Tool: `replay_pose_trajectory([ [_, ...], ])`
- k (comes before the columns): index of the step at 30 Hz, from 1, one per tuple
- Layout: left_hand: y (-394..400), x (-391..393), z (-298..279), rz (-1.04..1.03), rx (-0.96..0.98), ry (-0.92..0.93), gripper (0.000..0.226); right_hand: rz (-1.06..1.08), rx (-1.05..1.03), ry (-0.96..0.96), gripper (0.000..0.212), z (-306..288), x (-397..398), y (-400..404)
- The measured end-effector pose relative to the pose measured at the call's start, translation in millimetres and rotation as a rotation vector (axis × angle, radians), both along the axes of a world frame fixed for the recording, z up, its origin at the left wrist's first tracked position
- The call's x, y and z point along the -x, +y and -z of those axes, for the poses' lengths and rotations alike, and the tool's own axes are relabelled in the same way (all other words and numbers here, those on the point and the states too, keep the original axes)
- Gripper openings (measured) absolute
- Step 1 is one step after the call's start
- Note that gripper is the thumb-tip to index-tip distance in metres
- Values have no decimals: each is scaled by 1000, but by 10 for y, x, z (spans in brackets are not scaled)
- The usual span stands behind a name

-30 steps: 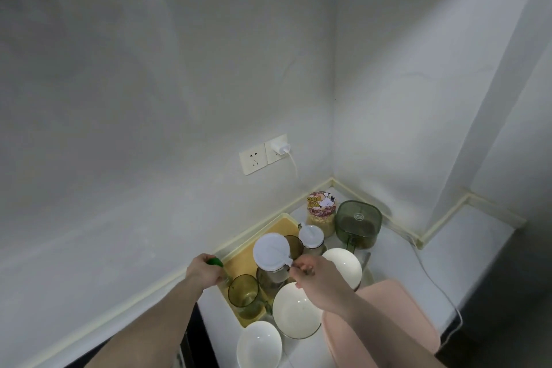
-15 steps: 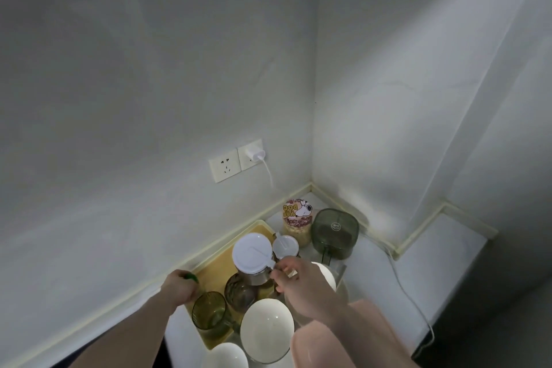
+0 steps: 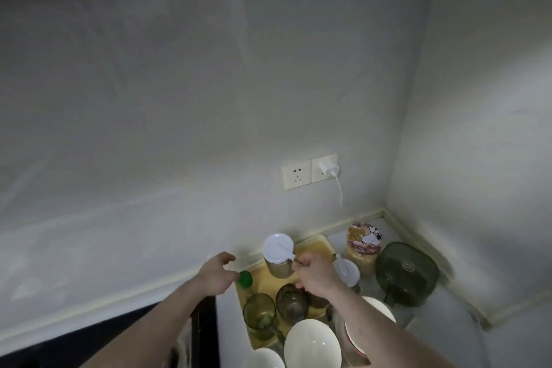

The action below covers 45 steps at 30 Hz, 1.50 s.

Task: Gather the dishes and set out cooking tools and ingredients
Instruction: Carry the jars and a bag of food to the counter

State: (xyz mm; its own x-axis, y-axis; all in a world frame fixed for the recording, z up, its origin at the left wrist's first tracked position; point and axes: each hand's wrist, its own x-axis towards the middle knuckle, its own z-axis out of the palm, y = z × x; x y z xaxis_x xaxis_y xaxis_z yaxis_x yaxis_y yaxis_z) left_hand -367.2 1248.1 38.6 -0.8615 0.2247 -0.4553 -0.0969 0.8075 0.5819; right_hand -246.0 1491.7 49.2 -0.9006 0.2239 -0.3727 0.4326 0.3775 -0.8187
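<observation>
Yellow tray sits in the counter corner, white bowls crowding its near edge; right hand curls round a thin utensil beside the white-lidded jar; left hand, fingers loosely bent, touches a green-capped bottle at the tray's left edge.

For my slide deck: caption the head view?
Left hand beside green cap; right hand reaching over yellow tray.
</observation>
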Motion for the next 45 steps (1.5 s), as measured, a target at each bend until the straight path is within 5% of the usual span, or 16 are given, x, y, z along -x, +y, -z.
replay_pose_trajectory([
  [9,-486,-683,-599,-49,-101,127,34,-185,-223,-151,25,445,687,-141],
  [22,-811,-1392,-761,-179,-79,249,31,-368,-488,-270,29,935,1039,-150],
  [36,-1220,-1788,-831,-256,-106,265,25,-290,-564,-311,7,789,898,-174],
  [45,-1692,-2233,-876,-285,-124,339,29,-94,-367,-111,36,577,454,-330],
])
